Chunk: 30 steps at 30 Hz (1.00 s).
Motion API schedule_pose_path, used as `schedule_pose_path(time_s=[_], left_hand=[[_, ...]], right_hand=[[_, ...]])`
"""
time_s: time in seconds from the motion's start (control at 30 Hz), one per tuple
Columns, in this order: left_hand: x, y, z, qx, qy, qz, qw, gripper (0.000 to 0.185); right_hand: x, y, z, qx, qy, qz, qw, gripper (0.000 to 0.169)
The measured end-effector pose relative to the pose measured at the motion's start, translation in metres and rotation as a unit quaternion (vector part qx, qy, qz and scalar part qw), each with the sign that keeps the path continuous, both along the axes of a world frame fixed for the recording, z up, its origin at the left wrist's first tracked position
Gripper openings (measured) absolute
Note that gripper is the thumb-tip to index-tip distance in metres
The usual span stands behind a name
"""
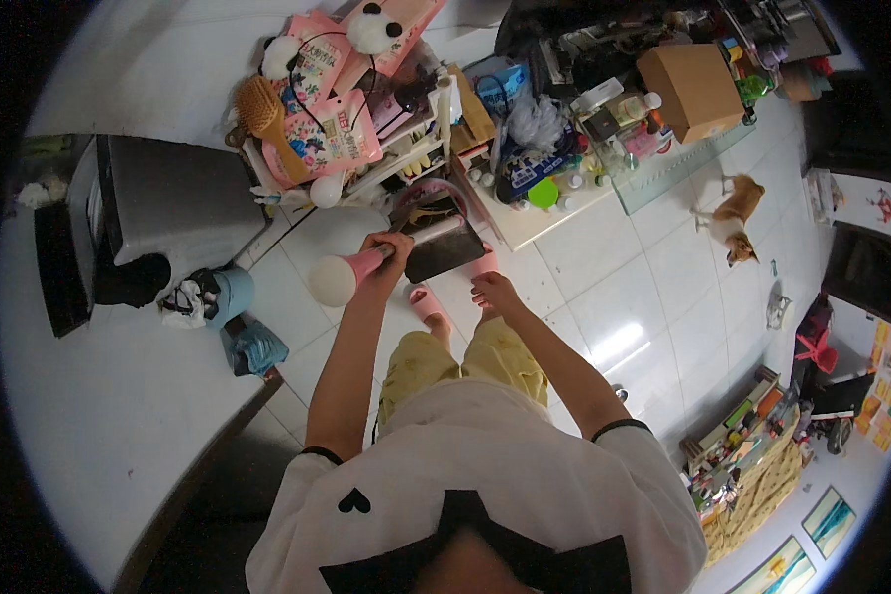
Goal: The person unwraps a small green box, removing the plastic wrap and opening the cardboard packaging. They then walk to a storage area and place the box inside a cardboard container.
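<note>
My left hand [388,260] is closed around a long pink handle [362,266] with a rounded white end [332,281], which points up toward the camera. Just beyond that hand is a dark, flat pan [445,256], seemingly a dustpan, with a pinkish bar along its back edge; how handle and pan join is hidden. My right hand [494,291] hangs over the floor above a pink slipper, fingers loosely curled and nothing visible in them. Past the pan stands a round pinkish basin [445,191], partly covered.
A cluttered shelf with a wooden hairbrush [267,122] stands ahead. Right of it, a low white cabinet [523,223] holds bottles, bags and a cardboard box [690,93]. A brown and white cat [735,219] is on the tiles. At left are a blue bin [232,297] and a grey appliance [182,200].
</note>
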<state>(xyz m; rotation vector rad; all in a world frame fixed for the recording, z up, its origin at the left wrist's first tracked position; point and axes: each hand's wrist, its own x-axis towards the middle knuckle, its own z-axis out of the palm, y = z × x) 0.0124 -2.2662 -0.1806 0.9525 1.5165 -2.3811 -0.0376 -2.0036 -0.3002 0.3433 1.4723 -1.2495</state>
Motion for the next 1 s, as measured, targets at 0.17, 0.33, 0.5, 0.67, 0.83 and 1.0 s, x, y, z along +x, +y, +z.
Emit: schedule_pose_path(time_s=[0.17, 0.33, 0.5, 0.67, 0.83, 1.0], left_hand=[[-0.03, -0.009, -0.026, 0.029, 0.02, -0.011, 0.999, 0.02], [-0.048, -0.018, -0.07, -0.003, 0.042, -0.017, 0.999, 0.015], [-0.067, -0.014, -0.076, -0.115, -0.007, -0.078, 0.99, 0.029], [-0.057, -0.003, -0.092, -0.191, -0.042, -0.082, 0.977, 0.033], [-0.05, 0.004, -0.095, -0.49, -0.056, -0.188, 0.849, 0.026], [-0.044, 0.012, -0.047, -0.375, -0.055, -0.083, 0.922, 0.037]], right_hand=[[-0.006, 0.012, -0.007, -0.013, -0.019, -0.008, 1.0, 0.016], [-0.022, 0.005, 0.01, 0.017, -0.011, 0.015, 1.0, 0.016], [-0.042, -0.001, 0.006, -0.023, -0.015, 0.021, 0.999, 0.022], [-0.072, -0.045, 0.038, -0.127, 0.344, 0.072, 0.928, 0.045], [-0.108, -0.125, 0.187, -0.313, 0.302, 0.167, 0.885, 0.055], [-0.13, -0.157, 0.205, -0.182, 0.493, 0.291, 0.8, 0.03]])
